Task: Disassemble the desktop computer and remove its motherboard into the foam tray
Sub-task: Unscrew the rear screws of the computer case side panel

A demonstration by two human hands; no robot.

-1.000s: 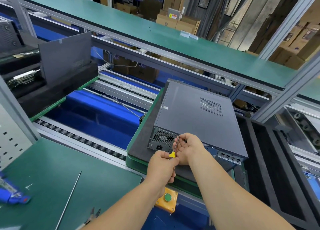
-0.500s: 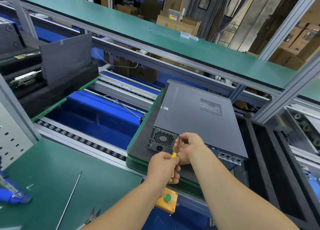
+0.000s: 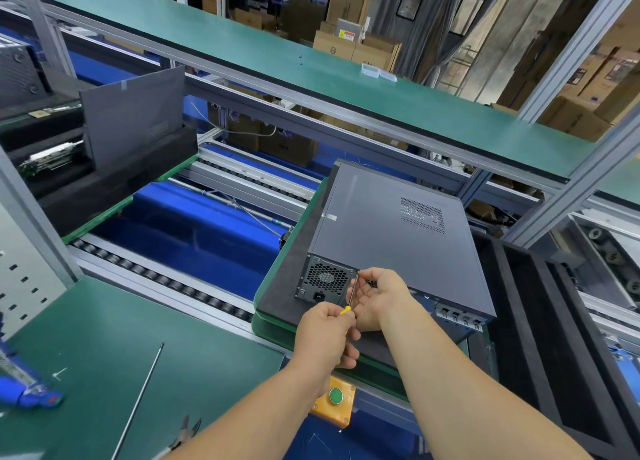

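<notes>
Two hands, left hand (image 3: pixel 327 331) and right hand (image 3: pixel 379 296), hold one screwdriver (image 3: pixel 351 295) against one computer (image 3: pixel 398 237).

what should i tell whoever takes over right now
Left hand grips the screwdriver handle; right hand steadies its shaft, tip at a rear screw beside the fan grille.
The computer lies on its side on a dark pad, cover on.
Foam tray sits to its right.
Done: nothing visibly removed.
Left: rear screws, cover, then motherboard into tray.
</notes>
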